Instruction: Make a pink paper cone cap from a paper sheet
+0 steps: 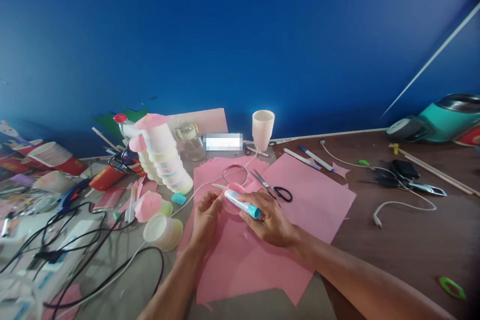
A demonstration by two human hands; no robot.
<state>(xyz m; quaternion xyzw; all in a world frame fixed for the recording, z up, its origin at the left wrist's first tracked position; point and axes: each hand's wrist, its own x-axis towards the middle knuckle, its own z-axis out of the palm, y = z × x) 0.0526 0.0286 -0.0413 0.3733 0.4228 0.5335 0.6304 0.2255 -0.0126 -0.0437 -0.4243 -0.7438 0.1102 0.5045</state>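
My right hand is closed around a glue stick with a clear barrel and a blue base. The glue stick lies over a small round pink paper piece, whose edge my left hand pinches. Whether the glue tip touches the paper, I cannot tell. Both hands are above large pink paper sheets. Black-handled scissors lie partly open just beyond my right hand. A loose blue cap rests left of the sheets.
Stacked paper cups with pink tops stand at left, near a glass jar. A white cup stack is against the blue wall. Black cables tangle at left. Markers and a white cable lie right.
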